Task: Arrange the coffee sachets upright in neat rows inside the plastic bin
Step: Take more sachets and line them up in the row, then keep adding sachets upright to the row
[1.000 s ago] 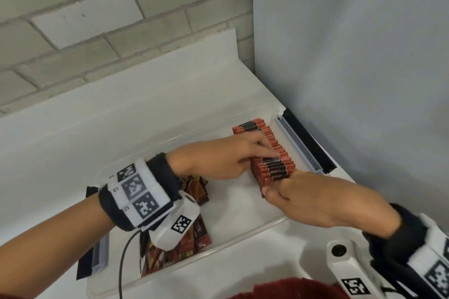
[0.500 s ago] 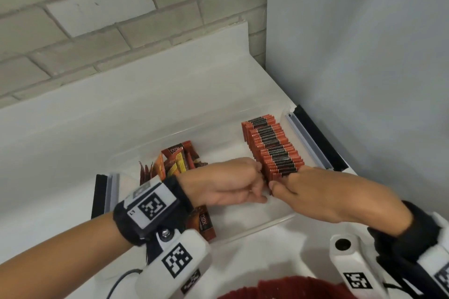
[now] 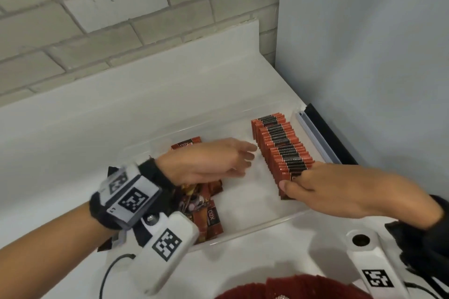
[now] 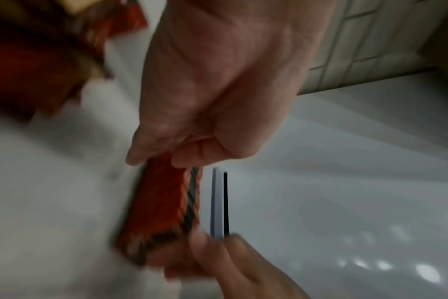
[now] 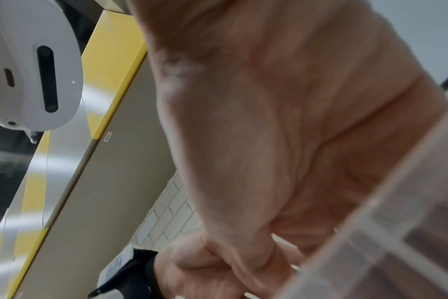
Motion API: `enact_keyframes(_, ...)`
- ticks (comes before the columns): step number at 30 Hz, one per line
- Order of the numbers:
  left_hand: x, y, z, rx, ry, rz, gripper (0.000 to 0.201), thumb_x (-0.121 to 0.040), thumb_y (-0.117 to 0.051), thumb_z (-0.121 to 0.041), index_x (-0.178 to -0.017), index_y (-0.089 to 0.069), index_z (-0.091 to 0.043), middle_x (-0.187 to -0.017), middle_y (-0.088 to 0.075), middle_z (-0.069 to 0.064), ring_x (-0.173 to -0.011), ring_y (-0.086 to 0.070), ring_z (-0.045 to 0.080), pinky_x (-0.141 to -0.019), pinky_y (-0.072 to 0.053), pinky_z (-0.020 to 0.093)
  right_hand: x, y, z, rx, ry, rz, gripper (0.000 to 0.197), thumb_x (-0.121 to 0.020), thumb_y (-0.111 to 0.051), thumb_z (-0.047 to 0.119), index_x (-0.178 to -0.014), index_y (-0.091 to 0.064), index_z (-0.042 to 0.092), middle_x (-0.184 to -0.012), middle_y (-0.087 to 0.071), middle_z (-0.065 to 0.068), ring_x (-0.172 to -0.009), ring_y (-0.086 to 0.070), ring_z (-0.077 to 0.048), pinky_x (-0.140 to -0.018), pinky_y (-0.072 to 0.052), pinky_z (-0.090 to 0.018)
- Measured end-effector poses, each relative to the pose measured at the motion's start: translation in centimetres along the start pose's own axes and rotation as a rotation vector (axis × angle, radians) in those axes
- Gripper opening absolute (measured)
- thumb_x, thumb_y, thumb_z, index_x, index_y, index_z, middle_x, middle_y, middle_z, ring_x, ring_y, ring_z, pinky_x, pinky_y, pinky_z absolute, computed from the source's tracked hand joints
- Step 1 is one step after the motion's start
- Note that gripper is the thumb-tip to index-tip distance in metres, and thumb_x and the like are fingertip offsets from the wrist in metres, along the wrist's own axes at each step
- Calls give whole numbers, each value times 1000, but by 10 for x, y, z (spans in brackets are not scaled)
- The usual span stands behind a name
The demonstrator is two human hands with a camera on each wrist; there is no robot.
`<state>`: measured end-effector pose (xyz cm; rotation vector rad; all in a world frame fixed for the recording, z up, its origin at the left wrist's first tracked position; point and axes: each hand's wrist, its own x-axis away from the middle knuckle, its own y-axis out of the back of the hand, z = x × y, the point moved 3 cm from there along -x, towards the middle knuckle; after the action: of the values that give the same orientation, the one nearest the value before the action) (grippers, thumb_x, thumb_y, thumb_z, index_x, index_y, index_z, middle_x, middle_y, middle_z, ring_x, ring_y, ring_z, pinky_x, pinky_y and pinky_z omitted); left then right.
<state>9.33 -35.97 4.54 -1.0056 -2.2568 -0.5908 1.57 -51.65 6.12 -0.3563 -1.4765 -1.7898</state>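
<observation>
The right hand (image 3: 337, 192) pinches the near end of the upright sachet row (image 3: 281, 145); the left hand (image 3: 209, 160) hangs loose, holding nothing — let go, and the row could flop over.

Both forearms are bare. The left wrist (image 3: 136, 199) wears a black band carrying a white plate with black square markers, a screw and a white marker-tagged camera pod (image 3: 165, 250) trailing a black cable. The right wrist (image 3: 422, 238) has a matching black band and white pod (image 3: 374, 267).
</observation>
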Motion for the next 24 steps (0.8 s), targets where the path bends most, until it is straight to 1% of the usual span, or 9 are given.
enact_keyframes(3,28,42,-4,-326,-105,-55,41,-97,-45,-1,-127,-56,-26,-128,-59,-11,-118,-54,0,-103,-44,25,4,8,4,-112,29,-8,51,-99,-19,56,-73,-48,23,-82,-56,-5,-74,-56,-22,-79,-52,-38)
enact_keyframes(4,38,55,-4,-444,-123,-76,38,-98,-45,-3,-121,-59,-30,-122,-61,-14,-114,-55,-3,-103,-44,26,4,14,7,-132,49,-34,61,-93,-20,64,-75,-50,15,-76,-53,-3,-68,-53,-20,-74,-51,-35)
enact_keyframes(6,55,77,-2,-680,-125,-107,33,-98,-49,-11,-116,-60,-36,-116,-62,-19,-111,-55,-4,-101,-45,29,-1,27,16,-115,104,-82,66,-86,-22,72,-75,-51,13,-69,-54,1,-64,-54,-18,-70,-50,-33)
enact_keyframes(11,75,104,20,-1107,-32,-61,43,-90,-64,-15,-124,-54,-39,-130,-46,-18,-119,-45,5,-102,-40,30,-39,56,53,-266,222,-125,34,-96,-41,51,-111,-59,26,-97,-71,7,-92,-65,-3,-88,-51,-27)
enact_keyframes(14,73,108,29,-1250,-59,-77,44,-89,-61,-5,-124,-55,-32,-134,-46,-12,-116,-43,8,-92,-37,17,-69,61,70,-325,231,-135,37,-100,-46,35,-123,-57,8,-104,-71,-6,-100,-66,-18,-91,-51,-36)
enact_keyframes(16,70,109,33,-1287,-78,-112,46,-88,-56,3,-123,-56,-28,-134,-46,-9,-117,-40,10,-93,-37,20,-90,63,76,-342,199,-143,42,-100,-49,25,-125,-54,-8,-105,-70,-17,-104,-64,-33,-95,-48,-49)
enact_keyframes(19,65,110,40,-1338,-68,-114,47,-87,-54,7,-120,-56,-25,-135,-45,-8,-120,-39,13,-94,-41,32,-114,62,81,-348,160,-152,41,-97,-52,21,-120,-56,-13,-105,-69,-25,-100,-65,-39,-92,-49,-51)
enact_keyframes(21,61,110,46,-1384,-39,-100,47,-86,-54,8,-119,-57,-25,-135,-45,-7,-118,-42,15,-82,-41,26,-125,60,83,-329,157,-158,36,-97,-53,24,-109,-64,-9,-96,-72,-21,-84,-71,-32,-85,-55,-40)
enact_keyframes(24,55,110,54,-1462,-33,-110,47,-86,-54,7,-119,-58,-27,-131,-47,-8,-111,-43,16,-69,-36,24,-133,60,86,-323,159,-173,38,-96,-56,30,-87,-67,-5,-71,-69,-12,-60,-59,-19,-67,-52,-26)
